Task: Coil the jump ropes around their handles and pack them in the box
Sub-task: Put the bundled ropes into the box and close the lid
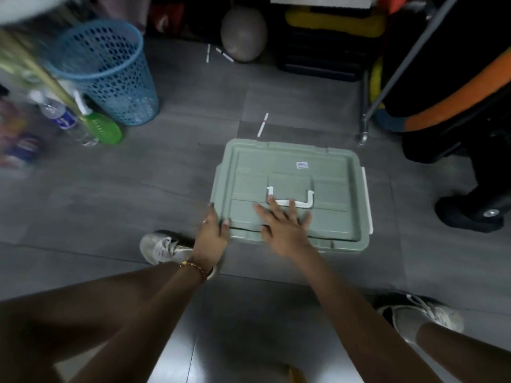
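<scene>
Sage-green plastic makes up the box (356, 242), which sits on the grey tiled floor (138, 189) just ahead of the person's feet, with its lid (293, 167) on top. A dark gap shows along the near edge of the lid. A white carry handle (308, 202) lies flat in the lid's middle recess, and a white latch (367, 200) runs down the box's right side. The right hand (282, 225) lies flat on the lid with fingers spread, the fingertips reaching the white handle. The left hand (211, 233) holds the lid's near left corner, thumb on top and fingers down the side; a beaded bracelet (193, 268) circles that wrist. A pale shoe (160, 246) stands just beside the left hand, and a dark-and-white shoe (420, 313) is planted nearer the camera on the right. A small white stick (262, 125) lies on the floor just beyond the box. Farther off to the left stand a blue perforated basket (110, 76), a green spray bottle (102, 128) and a clear water bottle (62, 117); a grey ball (243, 34) rests at the back.
</scene>
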`<state>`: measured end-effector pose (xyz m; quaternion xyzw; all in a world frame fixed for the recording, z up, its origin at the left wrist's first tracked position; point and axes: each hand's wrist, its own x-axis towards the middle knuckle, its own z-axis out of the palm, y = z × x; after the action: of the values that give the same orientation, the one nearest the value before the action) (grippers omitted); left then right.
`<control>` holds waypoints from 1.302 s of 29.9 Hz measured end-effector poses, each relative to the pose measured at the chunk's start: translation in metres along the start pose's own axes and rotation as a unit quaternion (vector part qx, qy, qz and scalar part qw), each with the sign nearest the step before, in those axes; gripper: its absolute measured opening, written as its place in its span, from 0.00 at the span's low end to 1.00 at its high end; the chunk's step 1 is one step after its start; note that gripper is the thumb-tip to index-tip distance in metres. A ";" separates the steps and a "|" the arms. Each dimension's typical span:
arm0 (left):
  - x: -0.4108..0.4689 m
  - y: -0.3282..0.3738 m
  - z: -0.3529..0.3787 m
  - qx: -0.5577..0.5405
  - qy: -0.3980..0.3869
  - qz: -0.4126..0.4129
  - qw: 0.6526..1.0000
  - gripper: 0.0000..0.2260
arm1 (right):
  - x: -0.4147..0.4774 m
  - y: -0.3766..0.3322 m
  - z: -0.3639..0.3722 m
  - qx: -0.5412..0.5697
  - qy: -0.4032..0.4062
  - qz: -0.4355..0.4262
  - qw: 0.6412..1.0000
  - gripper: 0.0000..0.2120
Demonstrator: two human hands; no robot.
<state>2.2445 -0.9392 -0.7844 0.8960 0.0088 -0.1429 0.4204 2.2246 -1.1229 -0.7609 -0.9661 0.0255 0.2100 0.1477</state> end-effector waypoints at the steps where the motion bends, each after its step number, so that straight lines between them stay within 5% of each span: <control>1: -0.001 -0.001 0.007 -0.018 -0.018 0.010 1.000 0.26 | -0.001 0.004 -0.003 0.003 -0.008 0.021 1.000 0.27; 4: 0.000 0.005 0.029 -0.055 -0.074 0.019 0.996 0.24 | -0.008 0.014 -0.007 0.006 -0.008 0.095 0.995 0.34; 7: 0.005 0.017 0.051 -0.171 -0.048 -0.054 0.983 0.16 | -0.008 0.028 -0.008 0.001 -0.030 0.158 0.987 0.46; 12: 0.019 0.029 0.071 -0.377 -0.154 -0.221 0.886 0.45 | -0.012 0.052 -0.012 0.035 -0.036 0.170 0.984 0.48; 14: 0.021 0.030 0.076 -0.402 -0.163 -0.229 0.871 0.23 | -0.015 0.053 -0.007 0.036 -0.026 0.168 0.985 0.48; 15: 0.019 0.031 0.078 -0.404 -0.144 -0.220 0.876 0.13 | -0.016 0.053 -0.005 0.032 -0.024 0.166 0.985 0.48; 18: 0.016 0.031 0.082 -0.399 -0.072 -0.151 0.902 0.09 | -0.015 0.053 -0.002 0.018 -0.020 0.166 0.986 0.48; 24: 0.022 0.046 0.084 -0.220 -0.022 0.022 0.975 0.25 | -0.014 0.055 -0.005 0.015 -0.028 0.163 0.986 0.47; 32: 0.009 0.050 0.093 -0.235 0.022 0.017 0.972 0.26 | -0.014 0.058 -0.005 0.015 -0.039 0.155 0.987 0.46; 39: 0.007 0.050 0.097 -0.073 0.052 0.058 0.994 0.29 | -0.020 0.063 -0.012 0.055 -0.033 0.069 0.996 0.37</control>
<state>2.2339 -1.0459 -0.8075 0.8683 -0.0107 -0.0707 0.4909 2.2040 -1.1866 -0.7599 -0.9450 0.0984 0.2499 0.1868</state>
